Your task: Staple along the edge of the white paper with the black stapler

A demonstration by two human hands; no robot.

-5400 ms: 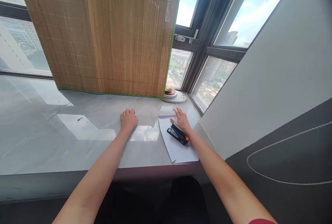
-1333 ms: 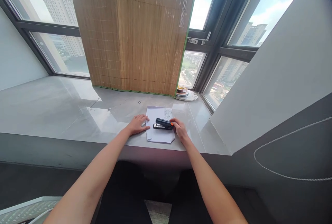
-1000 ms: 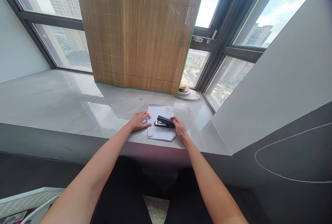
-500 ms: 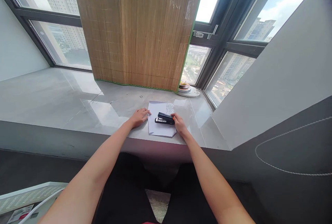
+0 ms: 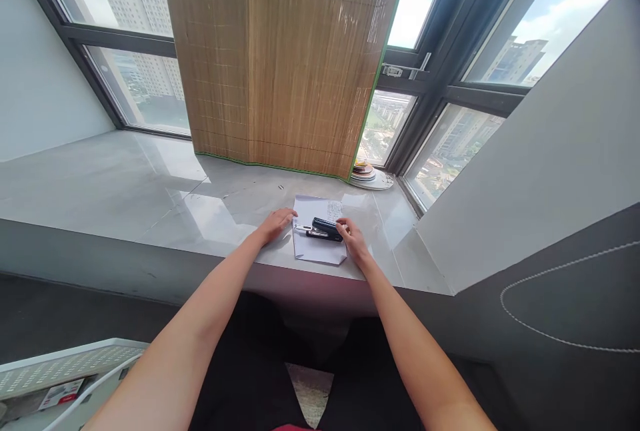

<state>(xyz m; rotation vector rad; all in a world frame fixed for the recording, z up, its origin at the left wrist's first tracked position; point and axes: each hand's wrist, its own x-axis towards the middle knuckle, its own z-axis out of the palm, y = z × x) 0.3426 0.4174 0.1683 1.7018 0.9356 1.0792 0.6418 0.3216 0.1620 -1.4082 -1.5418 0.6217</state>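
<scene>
Right hand [image 5: 353, 238] grips black stapler [image 5: 326, 225] by its rear, over paper [image 5: 320, 252] | left hand [image 5: 277, 224] loosely open, at paper's edge | done, apparently: silver slide [image 5: 303, 228] out | undone: stapler halves unclosed; loading unclear

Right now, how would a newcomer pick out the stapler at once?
Find the tall bamboo blind, then the pale sill below it. Near the sill's front edge lies white paper; the stapler is over it, one end in the right hand. It's the one solid black thing there.
</scene>
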